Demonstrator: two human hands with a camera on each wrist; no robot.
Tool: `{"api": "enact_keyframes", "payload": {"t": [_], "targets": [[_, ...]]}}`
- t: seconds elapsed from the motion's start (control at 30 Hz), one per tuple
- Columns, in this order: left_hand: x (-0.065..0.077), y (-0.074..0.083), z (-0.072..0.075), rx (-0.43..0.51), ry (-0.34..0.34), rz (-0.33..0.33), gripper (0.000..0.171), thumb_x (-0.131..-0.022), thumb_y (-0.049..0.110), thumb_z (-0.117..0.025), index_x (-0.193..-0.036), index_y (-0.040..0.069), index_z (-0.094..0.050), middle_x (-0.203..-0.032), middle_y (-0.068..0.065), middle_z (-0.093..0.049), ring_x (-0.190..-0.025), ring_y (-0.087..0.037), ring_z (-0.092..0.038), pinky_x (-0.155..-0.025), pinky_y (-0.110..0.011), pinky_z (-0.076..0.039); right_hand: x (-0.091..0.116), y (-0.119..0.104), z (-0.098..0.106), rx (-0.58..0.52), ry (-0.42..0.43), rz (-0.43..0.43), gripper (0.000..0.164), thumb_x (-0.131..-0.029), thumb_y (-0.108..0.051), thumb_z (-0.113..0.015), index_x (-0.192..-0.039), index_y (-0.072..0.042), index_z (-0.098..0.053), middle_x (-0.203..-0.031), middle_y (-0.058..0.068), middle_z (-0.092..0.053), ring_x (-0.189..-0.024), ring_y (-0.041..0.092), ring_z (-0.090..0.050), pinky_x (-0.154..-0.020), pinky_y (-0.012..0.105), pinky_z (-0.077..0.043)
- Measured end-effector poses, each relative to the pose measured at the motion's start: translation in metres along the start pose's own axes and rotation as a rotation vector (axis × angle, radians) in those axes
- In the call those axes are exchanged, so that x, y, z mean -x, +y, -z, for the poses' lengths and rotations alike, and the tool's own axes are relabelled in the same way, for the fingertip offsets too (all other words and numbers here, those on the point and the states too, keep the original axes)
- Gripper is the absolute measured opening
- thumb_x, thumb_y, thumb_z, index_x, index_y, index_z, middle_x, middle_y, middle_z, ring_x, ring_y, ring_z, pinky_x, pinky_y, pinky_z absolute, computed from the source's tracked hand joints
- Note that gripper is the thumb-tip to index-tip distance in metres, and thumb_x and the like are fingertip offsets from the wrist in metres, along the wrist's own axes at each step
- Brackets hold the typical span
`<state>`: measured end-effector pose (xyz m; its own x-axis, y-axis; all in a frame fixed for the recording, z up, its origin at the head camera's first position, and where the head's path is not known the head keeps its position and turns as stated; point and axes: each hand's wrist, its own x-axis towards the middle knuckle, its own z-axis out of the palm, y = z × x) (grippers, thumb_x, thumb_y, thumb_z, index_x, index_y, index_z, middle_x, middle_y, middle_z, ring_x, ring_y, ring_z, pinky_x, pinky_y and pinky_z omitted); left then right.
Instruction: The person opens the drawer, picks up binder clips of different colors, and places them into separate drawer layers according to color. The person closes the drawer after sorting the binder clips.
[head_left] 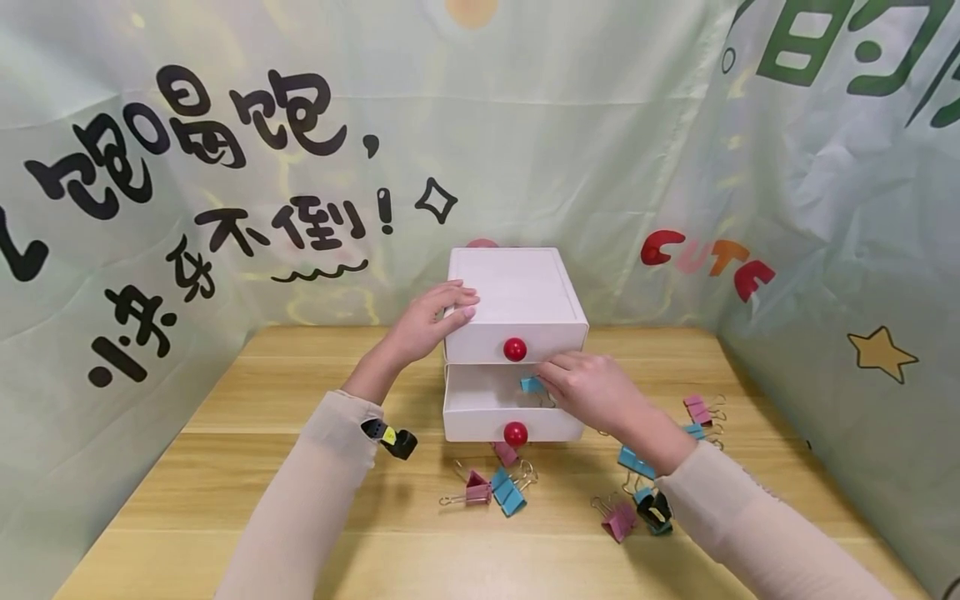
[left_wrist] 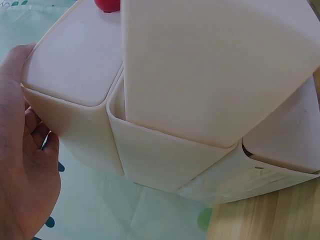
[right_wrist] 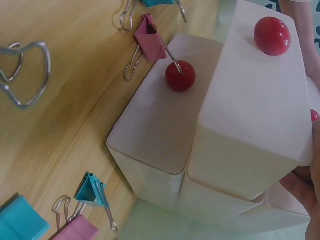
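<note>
A white drawer box point(head_left: 517, 283) with red knobs stands on the table, its middle drawer point(head_left: 480, 423) pulled out. My left hand point(head_left: 431, 323) rests against the box's upper left edge, fingers over the top; the left wrist view shows the same hand point(left_wrist: 30, 150) beside the casing. Over the right side of the open drawer, my right hand point(head_left: 592, 387) has bent fingers. A blue binder clip point(head_left: 532, 384) is right at those fingertips; whether they pinch it or it lies in the drawer, I cannot tell. In the right wrist view only part of the right hand point(right_wrist: 302, 190) shows.
In front of the box lie pink point(head_left: 477, 489) and blue binder clips point(head_left: 510, 492). More pink point(head_left: 619, 521) and blue clips point(head_left: 636, 461) are scattered to the right, partly under my right forearm. A printed cloth point(head_left: 570, 167) hangs behind the table.
</note>
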<state>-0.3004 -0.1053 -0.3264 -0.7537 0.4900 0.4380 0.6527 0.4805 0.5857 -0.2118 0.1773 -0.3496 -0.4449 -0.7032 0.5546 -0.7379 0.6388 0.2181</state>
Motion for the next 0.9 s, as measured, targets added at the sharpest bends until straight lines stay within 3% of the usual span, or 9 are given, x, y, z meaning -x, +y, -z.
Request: {"api": "enact_keyframes", "payload": {"t": [0.3,0.5,0.7,0.9], "targets": [[0.0,0.0,0.0,0.002,-0.007,0.008,0.041,-0.099,0.039,-0.054,-0.129,0.013,-0.064,-0.14,-0.001,-0.055,-0.141,-0.016,-0.031,-0.116,-0.046,-0.023,0.004,-0.003,0.002,-0.034,0.043,0.057,0.026,-0.079,-0.022,-0.082,-0.1,-0.009,-0.073,-0.092,0.003,-0.072,-0.079,0.019,-0.069,-0.068,0.035,-0.059],[0.001,0.003,0.001,0.006,-0.005,0.012,0.041,-0.099,0.038,-0.054,-0.13,0.013,-0.064,-0.141,-0.001,-0.054,-0.142,-0.017,-0.031,-0.116,-0.046,-0.023,0.013,-0.01,0.004,-0.05,0.109,0.124,0.035,-0.097,-0.036,-0.061,-0.109,-0.005,-0.072,-0.107,0.009,-0.071,-0.098,0.026,-0.067,-0.083,0.042,-0.056],[0.001,0.002,0.001,0.005,-0.005,0.014,0.04,-0.099,0.037,-0.054,-0.13,0.012,-0.063,-0.141,-0.002,-0.054,-0.141,-0.017,-0.031,-0.116,-0.046,-0.023,0.024,-0.019,0.006,-0.056,0.183,0.19,0.048,-0.099,-0.044,-0.055,-0.119,-0.003,-0.069,-0.119,0.011,-0.068,-0.108,0.028,-0.064,-0.09,0.044,-0.054],[0.001,0.001,0.0,0.009,-0.004,0.022,0.041,-0.099,0.039,-0.054,-0.13,0.013,-0.063,-0.141,-0.001,-0.054,-0.141,-0.016,-0.031,-0.116,-0.046,-0.023,0.036,-0.029,0.006,-0.063,0.222,0.257,0.064,-0.103,-0.052,-0.035,-0.128,0.0,-0.061,-0.132,0.013,-0.06,-0.115,0.031,-0.059,-0.093,0.044,-0.05]]}}
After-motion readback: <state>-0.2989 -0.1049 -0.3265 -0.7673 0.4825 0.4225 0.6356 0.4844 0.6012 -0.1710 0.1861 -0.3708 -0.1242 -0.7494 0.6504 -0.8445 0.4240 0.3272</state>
